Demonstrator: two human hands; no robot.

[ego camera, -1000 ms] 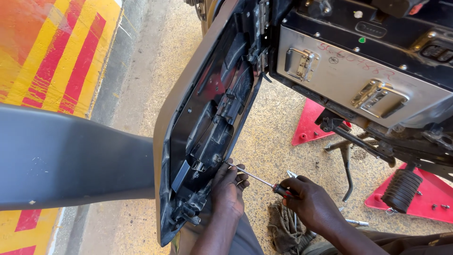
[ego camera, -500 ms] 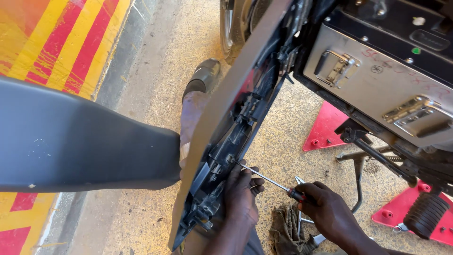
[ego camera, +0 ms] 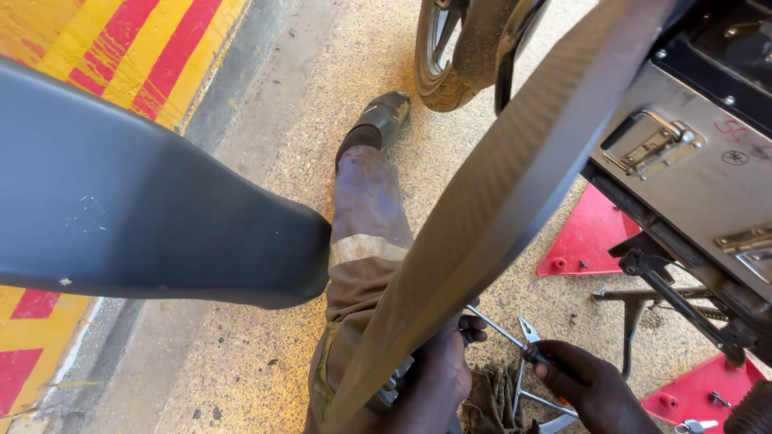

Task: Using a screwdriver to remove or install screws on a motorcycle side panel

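Observation:
A long grey textured panel (ego camera: 498,209) runs diagonally from the top right down to the bottom centre, its outer face turned towards me. My left hand (ego camera: 438,374) grips its lower end from the inner side, fingers curled by the screwdriver tip. My right hand (ego camera: 591,386) is closed on the dark handle of a screwdriver (ego camera: 503,331), whose thin metal shaft points up-left towards the panel's hidden inner side. The point where the tip meets the panel is hidden.
A big dark grey body part (ego camera: 121,209) fills the left. My trouser leg and black shoe (ego camera: 378,120) stretch towards a tyre (ego camera: 450,56). A metal box with latches (ego camera: 683,169) is at right. Red stands (ego camera: 591,233), pliers (ego camera: 527,333) on a rag, striped kerb (ego camera: 121,48).
The panel has swung so its ribbed inner side is now hidden and only the outer face shows. My view has shifted forward, revealing my leg and the tyre. Both hands stay at the screwdriver.

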